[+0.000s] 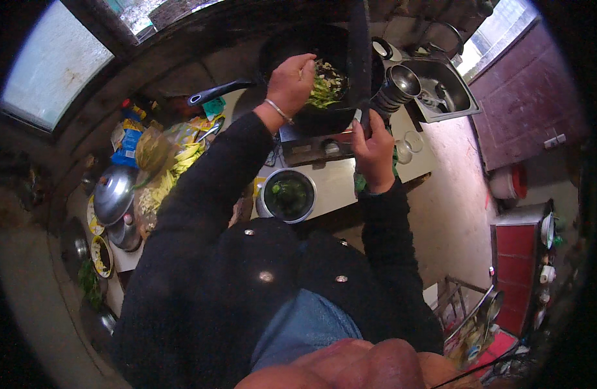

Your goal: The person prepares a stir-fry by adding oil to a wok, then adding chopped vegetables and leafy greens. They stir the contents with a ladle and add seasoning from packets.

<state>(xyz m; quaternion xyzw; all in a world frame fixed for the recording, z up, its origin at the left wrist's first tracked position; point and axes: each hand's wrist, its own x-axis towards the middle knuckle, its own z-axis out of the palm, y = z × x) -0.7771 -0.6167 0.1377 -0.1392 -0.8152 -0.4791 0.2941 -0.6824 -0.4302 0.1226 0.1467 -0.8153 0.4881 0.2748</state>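
A dark wok stands on a gas stove, with chopped green and pale pieces inside. Over the wok's left side my left hand, with a bracelet at the wrist, is curled with its fingers together; whether something is inside it is hidden. My right hand grips the handle of a cleaver, whose broad dark blade extends over the wok's right side. Below the stove, a metal pot holds dark liquid and greens. Pale green cut strips lie in a heap to the left.
Metal lids, packets and yellow-rimmed dishes crowd the left counter. The wok's handle juts left. Stacked metal bowls stand between the wok and a steel sink; clear glasses are below them.
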